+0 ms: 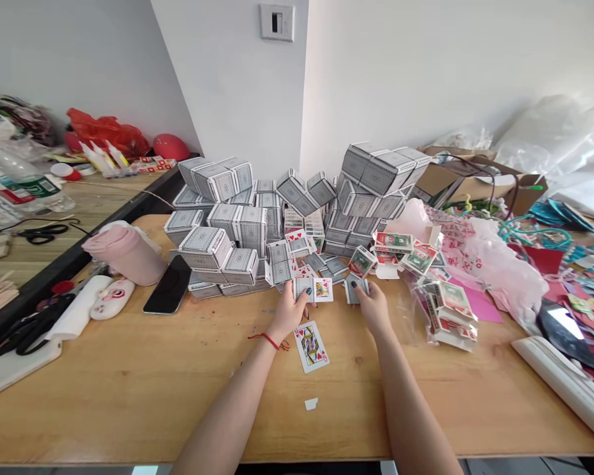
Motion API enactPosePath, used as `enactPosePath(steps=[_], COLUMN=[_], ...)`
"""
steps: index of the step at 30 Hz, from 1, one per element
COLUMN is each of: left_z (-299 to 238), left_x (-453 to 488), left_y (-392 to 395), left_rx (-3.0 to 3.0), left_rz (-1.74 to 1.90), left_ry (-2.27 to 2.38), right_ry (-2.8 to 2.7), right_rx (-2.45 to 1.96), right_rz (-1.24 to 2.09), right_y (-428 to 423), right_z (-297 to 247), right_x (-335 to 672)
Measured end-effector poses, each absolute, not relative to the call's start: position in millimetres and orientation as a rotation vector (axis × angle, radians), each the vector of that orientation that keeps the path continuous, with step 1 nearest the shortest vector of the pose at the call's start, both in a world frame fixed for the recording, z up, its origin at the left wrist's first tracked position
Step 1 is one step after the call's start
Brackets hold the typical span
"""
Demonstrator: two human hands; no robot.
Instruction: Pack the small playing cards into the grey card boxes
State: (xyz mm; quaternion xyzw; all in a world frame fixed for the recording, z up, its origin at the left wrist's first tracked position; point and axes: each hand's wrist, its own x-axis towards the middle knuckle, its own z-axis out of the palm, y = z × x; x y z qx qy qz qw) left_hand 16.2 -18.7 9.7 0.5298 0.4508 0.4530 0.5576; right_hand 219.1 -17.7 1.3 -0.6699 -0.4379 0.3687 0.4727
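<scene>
My left hand (293,310) grips playing cards (323,289), one face-up picture card sticking out to the right beneath a patterned back. In my right hand (372,307) is another playing card or small stack (352,292), back side up, pinched under the thumb. A face-up queen of hearts (311,346) lies on the table just below my left hand. Beyond my hands, loose cards (280,262) lie against block-shaped units made from cards, with a left pile (222,218) and a right pile (376,178). A small white paper scrap (311,404) lies nearer the front edge.
Left stand a pink cup (126,254), a black phone (168,287), a white mouse (112,299) and scissors (34,323). Right are opened card boxes (450,310), plastic bags (495,264), coloured paper scraps and a long white object (559,382). A wall (247,99) closes the back.
</scene>
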Motion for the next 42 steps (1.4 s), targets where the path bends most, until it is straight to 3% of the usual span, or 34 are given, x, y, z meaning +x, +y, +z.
enactPosePath(steps=[4,12,42], left_z=[8,7,14], left_x=[15,16,8], left_y=[-18,-17,-15], left_rx=[1.251,1.228,1.088], left_rz=[1.064,1.069,0.974], left_ry=[1.079,1.056,0.955], right_ry=[-0.912,-0.837,-1.028], right_rx=[-1.305,-1.157,-1.074], right_rz=[1.211,1.31,1.203], right_y=[-19,-20,-25], right_z=[4,9,14], right_x=[199,192,186])
